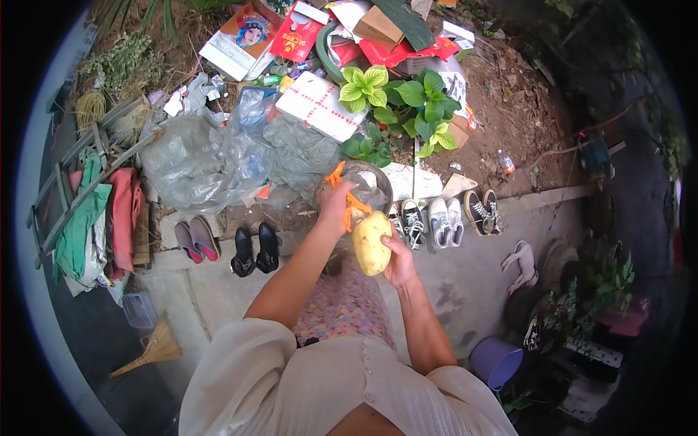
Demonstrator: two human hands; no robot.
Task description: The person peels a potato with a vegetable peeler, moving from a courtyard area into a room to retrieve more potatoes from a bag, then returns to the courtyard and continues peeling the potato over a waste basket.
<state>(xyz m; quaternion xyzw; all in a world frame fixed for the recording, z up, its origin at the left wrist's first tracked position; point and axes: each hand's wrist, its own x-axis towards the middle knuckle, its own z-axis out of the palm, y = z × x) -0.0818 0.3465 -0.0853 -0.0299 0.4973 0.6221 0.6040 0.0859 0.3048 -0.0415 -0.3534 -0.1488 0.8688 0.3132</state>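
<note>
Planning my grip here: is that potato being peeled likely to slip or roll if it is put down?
The potato looks pale and largely peeled, so probably wet and slippery. Its rounded oval shape would likely roll. It fills the right hand, suggesting some weight.

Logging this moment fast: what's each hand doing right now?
Left hand: closed on an orange peeler, set against the potato.
Right hand: closed around the potato, holding it up.

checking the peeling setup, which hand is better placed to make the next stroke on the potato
Left, probably: the left hand grips the orange peeler at the top of the potato, while the right hand cradles it from the side.
</note>
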